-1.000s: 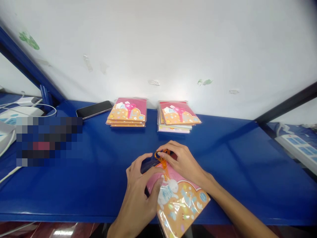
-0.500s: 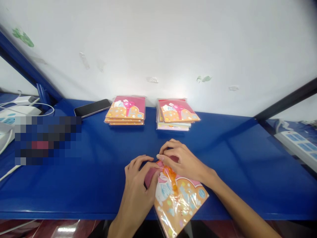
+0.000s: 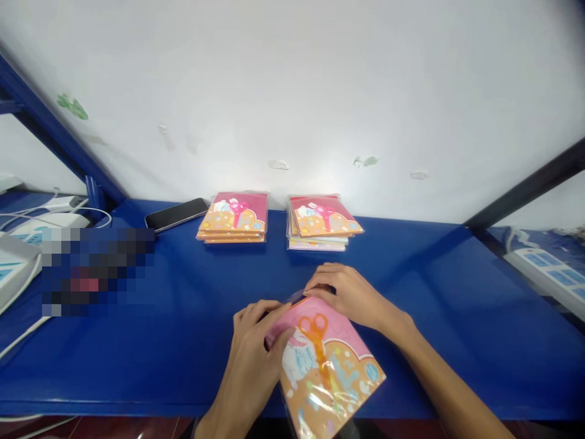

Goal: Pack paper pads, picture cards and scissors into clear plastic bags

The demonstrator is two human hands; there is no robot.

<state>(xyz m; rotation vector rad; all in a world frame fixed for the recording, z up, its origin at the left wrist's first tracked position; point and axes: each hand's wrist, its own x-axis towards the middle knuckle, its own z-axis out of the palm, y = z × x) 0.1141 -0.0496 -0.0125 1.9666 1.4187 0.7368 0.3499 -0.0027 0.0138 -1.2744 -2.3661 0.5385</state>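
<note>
Saw a glossy blue worktop (image 3: 137, 341) across the lower half of the frame, backed by a white wall (image 3: 292, 91) marked with bits of tape and green scraps. Noted a soft glare on the wall at centre. Found a blue diagonal brace (image 3: 59, 146) at upper left and a dark one (image 3: 525, 192) at right. Glimpsed white power strips (image 3: 546, 271) at the far right and left edges, and reddish-brown floor (image 3: 114, 427) below the front edge.

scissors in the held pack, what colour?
Orange, the scissors inside the pack; head view shows it.
</note>
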